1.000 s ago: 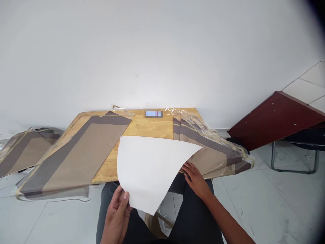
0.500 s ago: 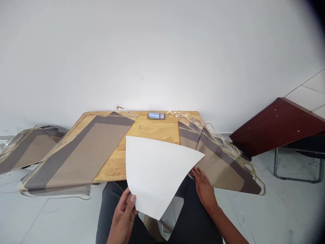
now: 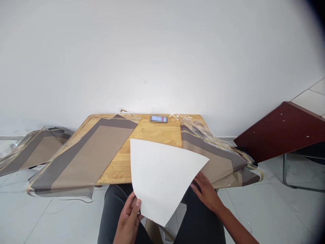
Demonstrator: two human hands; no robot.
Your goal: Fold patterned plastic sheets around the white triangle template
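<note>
My left hand (image 3: 129, 217) pinches the near edge of a large white sheet (image 3: 162, 176), which hangs tilted over the front of a small wooden table (image 3: 149, 134). Fingers of my right hand (image 3: 207, 191) reach under the sheet's right side and touch the near edge of a stack of brown-and-grey mats in clear plastic (image 3: 215, 156) on the table's right end. Whether that hand grips a mat is hidden by the sheet.
Another wrapped mat stack (image 3: 81, 156) covers the table's left half and overhangs its front. More mats (image 3: 27, 150) lie further left. A dark red board (image 3: 279, 132) leans on a metal frame at the right. A white wall stands behind the table.
The right-hand mat stack swung out over the table's right edge half a second ago and now lies back on the table. The white sheet and both hands shifted slightly right.
</note>
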